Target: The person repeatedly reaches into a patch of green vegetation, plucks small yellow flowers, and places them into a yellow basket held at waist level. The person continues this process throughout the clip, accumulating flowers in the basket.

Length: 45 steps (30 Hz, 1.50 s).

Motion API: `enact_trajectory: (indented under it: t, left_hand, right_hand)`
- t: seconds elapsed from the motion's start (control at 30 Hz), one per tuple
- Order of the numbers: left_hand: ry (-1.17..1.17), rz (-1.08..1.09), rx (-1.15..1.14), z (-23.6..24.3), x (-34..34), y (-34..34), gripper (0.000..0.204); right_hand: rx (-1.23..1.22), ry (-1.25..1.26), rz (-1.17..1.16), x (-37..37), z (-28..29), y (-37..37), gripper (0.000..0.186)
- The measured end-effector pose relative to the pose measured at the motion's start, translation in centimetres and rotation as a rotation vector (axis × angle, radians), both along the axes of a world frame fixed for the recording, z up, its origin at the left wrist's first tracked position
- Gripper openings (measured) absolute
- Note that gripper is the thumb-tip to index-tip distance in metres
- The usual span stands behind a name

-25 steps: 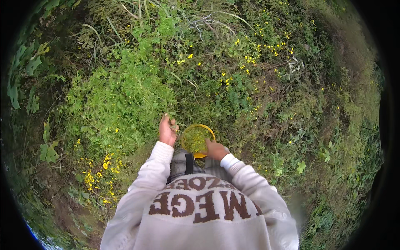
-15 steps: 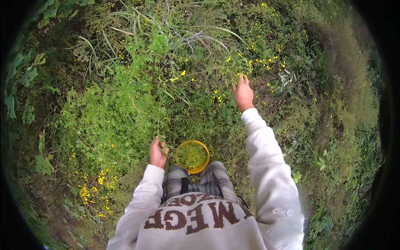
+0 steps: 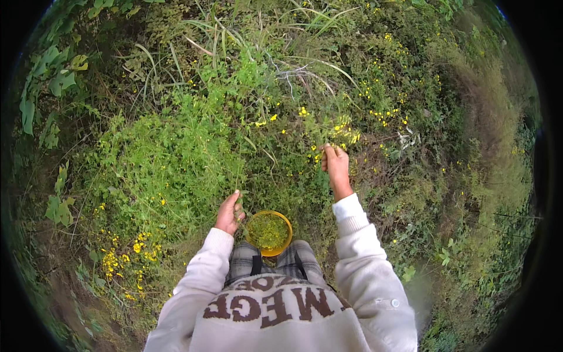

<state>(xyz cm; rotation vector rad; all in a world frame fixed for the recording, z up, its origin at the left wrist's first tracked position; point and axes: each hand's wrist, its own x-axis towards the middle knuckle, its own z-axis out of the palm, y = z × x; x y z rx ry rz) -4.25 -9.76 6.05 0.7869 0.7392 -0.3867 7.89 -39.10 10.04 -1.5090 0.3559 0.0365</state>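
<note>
Head-worn left fisheye, facing down, wide view

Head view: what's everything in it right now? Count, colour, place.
bowl: one, yellow, above the lap
plant bits: many, yellow-green, in the bowl
flowers: many, yellow, lower left and upper right
greenery: dense, uncountable, green, all around
twig: one, branched, pale grey, upper centre
trousers: one pair, grey plaid, below the bowl
jumper: one, cream and brown, bottom
left hand: one, bare, left of bowl
right hand: one, bare, right of centre
</note>
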Motion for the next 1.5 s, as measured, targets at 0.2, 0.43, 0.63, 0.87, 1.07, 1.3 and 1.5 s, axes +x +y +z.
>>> enact_trajectory:
  t: [0.2, 0.43, 0.63, 0.87, 1.07, 1.3, 1.5]
  left_hand:
    - [-0.033, -0.228, -0.011, -1.8, 0.7, -0.7, 0.025]
    - [-0.064, -0.371, -0.170, -2.9, 0.5, -2.4, 0.036]
    - [-0.110, -0.452, -0.165, -2.9, 1.4, -3.2, 0.030]
    - [-0.101, -0.381, -0.201, -3.2, 1.5, -3.1, 0.020]
    - [-0.163, -0.382, -0.225, -3.3, 1.3, -3.8, 0.024]
    - [-0.159, -0.421, -0.177, -3.0, 1.4, -4.7, 0.030]
    - [-0.181, -0.356, -0.170, -3.3, 1.3, -5.0, 0.019]
  right_hand:
    - [0.193, 0.283, 0.249, -16.5, 0.7, 10.5, 0.023]
    - [0.406, 0.396, 0.296, -20.0, -0.9, 11.9, 0.024]
    - [0.483, 0.456, 0.280, -20.7, -1.7, 11.9, 0.020]
    - [0.379, 0.379, 0.408, -19.7, 0.3, 9.3, 0.043]
    - [0.354, 0.507, 0.395, -18.7, 0.5, 10.4, 0.058]
    - [0.103, 0.380, 0.267, -17.5, -3.4, 11.3, 0.034]
    - [-0.028, 0.404, 0.348, -17.9, -3.6, 10.0, 0.028]
